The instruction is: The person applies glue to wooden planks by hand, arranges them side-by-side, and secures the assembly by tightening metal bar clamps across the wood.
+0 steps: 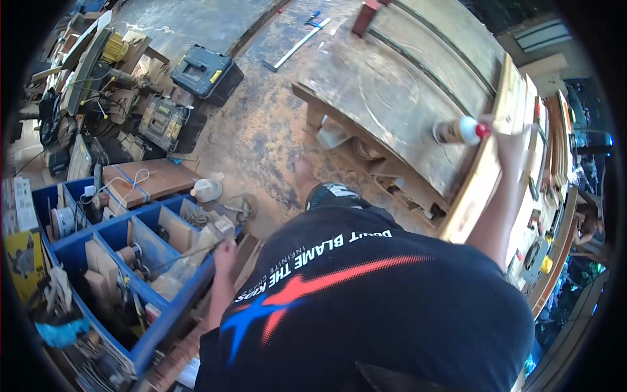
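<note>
My right hand (511,142), blurred by motion, is closed at the red cap of a white bottle (450,131) with a printed label. The bottle points left, over the worn tabletop (366,91) and beside pale wooden boards (480,186). My left hand (226,253) hangs low at the near right edge of a blue divided crate (153,307). Its fingers are small and smeared, so I cannot tell whether they grip anything. Close to it in the crate are a crumpled clear plastic bag (173,282) and scraps of wood (101,261).
Two black toolboxes (208,73) (166,124) stand on the sawdust-covered floor (261,130). A white jug (207,190) sits beside the crate, near a brown board (147,181). A long bar clamp (302,44) lies farther off. Wood offcuts and tools crowd the left side.
</note>
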`<state>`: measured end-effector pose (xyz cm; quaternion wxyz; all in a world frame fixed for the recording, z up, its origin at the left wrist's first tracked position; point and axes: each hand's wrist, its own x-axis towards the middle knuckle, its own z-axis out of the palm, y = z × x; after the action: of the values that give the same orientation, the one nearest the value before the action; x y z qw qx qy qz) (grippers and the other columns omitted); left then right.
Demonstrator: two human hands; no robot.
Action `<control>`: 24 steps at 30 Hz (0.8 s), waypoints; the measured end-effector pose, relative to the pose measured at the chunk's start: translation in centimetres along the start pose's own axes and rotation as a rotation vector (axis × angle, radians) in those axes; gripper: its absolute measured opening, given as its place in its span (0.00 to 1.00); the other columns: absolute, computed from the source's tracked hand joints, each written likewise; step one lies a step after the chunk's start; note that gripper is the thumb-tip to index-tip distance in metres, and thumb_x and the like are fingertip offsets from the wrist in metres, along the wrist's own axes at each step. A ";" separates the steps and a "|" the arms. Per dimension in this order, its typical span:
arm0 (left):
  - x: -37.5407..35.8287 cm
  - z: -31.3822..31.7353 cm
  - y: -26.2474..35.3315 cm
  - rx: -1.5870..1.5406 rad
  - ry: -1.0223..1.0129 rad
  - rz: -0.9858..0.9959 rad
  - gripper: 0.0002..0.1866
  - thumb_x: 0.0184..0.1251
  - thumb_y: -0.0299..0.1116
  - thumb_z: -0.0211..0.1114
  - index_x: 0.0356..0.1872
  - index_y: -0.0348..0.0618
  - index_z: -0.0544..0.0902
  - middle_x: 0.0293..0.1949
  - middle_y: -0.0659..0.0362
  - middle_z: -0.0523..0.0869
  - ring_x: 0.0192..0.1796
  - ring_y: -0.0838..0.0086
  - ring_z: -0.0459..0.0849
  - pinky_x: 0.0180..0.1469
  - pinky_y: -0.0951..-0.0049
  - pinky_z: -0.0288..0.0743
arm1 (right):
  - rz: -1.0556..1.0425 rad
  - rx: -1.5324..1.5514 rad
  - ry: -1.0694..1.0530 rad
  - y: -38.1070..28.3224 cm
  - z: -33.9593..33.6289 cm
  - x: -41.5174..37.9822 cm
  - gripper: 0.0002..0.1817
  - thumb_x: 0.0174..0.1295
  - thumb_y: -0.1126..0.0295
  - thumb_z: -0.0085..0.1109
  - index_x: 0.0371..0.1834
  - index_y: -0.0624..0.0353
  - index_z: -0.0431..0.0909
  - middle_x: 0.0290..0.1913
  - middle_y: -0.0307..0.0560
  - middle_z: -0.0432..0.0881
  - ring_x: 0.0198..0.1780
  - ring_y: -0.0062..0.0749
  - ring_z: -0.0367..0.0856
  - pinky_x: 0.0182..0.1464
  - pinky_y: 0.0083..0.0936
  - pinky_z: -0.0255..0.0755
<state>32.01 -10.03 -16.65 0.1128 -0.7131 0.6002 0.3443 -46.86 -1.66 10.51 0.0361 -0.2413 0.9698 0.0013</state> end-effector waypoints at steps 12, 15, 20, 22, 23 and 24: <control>21.4 -16.2 5.1 -0.378 -0.110 -0.109 0.20 0.77 0.42 0.62 0.57 0.36 0.83 0.48 0.47 0.90 0.47 0.56 0.89 0.52 0.61 0.82 | -0.774 0.369 0.069 -50.2 -1.6 6.5 0.28 0.59 0.56 0.69 0.59 0.59 0.81 0.57 0.66 0.82 0.60 0.58 0.79 0.59 0.49 0.77; 34.5 -25.3 8.9 -0.378 -0.034 0.000 0.20 0.77 0.42 0.62 0.58 0.36 0.83 0.49 0.48 0.90 0.47 0.57 0.89 0.51 0.61 0.82 | -0.966 0.323 -0.333 -59.1 8.0 11.1 0.27 0.61 0.59 0.69 0.59 0.64 0.80 0.45 0.65 0.86 0.47 0.53 0.87 0.50 0.49 0.80; 56.3 -37.7 20.2 -0.327 0.000 0.115 0.20 0.77 0.42 0.62 0.59 0.36 0.82 0.50 0.49 0.89 0.46 0.58 0.89 0.49 0.62 0.82 | -0.645 0.451 -0.505 -63.3 7.9 11.9 0.33 0.59 0.53 0.70 0.65 0.58 0.76 0.63 0.61 0.77 0.61 0.59 0.79 0.63 0.47 0.76; 62.0 -42.2 25.2 -0.298 0.010 0.123 0.21 0.77 0.42 0.62 0.60 0.36 0.81 0.51 0.50 0.89 0.46 0.58 0.89 0.49 0.62 0.82 | -0.603 0.527 -0.395 -62.6 10.4 12.7 0.33 0.59 0.53 0.70 0.66 0.55 0.76 0.63 0.60 0.77 0.64 0.58 0.78 0.65 0.47 0.74; 64.4 -44.1 27.7 -0.290 0.015 0.128 0.21 0.77 0.42 0.62 0.60 0.36 0.81 0.51 0.50 0.89 0.45 0.58 0.89 0.48 0.62 0.82 | -0.599 0.562 -0.345 -62.5 11.2 13.4 0.33 0.59 0.53 0.70 0.67 0.54 0.76 0.63 0.60 0.77 0.65 0.57 0.77 0.66 0.48 0.74; 66.9 -45.4 30.5 -0.284 0.009 0.135 0.21 0.77 0.42 0.62 0.61 0.36 0.81 0.51 0.50 0.89 0.45 0.59 0.89 0.48 0.62 0.82 | -0.526 0.570 -0.344 -61.8 10.4 14.5 0.33 0.59 0.53 0.70 0.67 0.55 0.76 0.64 0.60 0.77 0.66 0.57 0.76 0.66 0.47 0.73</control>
<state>22.54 -95.95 -17.36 -0.0153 -0.6813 0.5926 0.4294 -29.94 -62.85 0.00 0.2617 -0.4574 0.8164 -0.2361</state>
